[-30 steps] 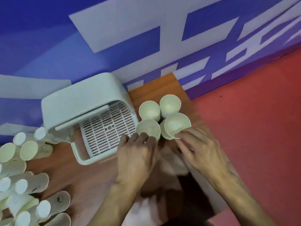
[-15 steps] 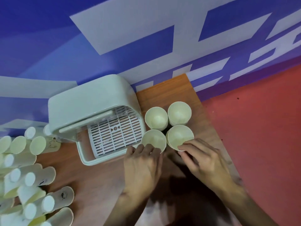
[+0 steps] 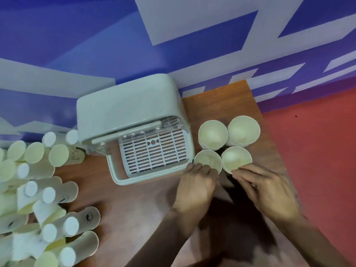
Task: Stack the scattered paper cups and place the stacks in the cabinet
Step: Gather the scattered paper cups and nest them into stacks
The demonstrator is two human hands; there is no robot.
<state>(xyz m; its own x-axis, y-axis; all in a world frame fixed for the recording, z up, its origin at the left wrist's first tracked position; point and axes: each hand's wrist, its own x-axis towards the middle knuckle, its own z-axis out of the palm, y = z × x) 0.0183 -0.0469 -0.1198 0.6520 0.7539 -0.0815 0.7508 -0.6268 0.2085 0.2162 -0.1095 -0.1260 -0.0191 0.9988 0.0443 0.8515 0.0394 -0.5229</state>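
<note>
Four cup stacks [image 3: 212, 134] are standing right of centre, beside the open cabinet [image 3: 127, 106]. The left hand [image 3: 194, 187] is touching the near-left stack [image 3: 208, 160], grip unclear. The right hand [image 3: 269, 191] is resting straight fingers on the near-right stack [image 3: 237, 158]. Judgement: transfer into the cabinet is starting; the next move needs firm grasps.

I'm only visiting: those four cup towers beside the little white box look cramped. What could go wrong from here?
1. The stacks stand packed together: shifting the near-left stack at the left hand, or the near-right stack at the right hand, could topple the far-left stack or the far-right stack.
2. The far-right stack stands close to the edge of the table and might drop onto the red floor.
</note>
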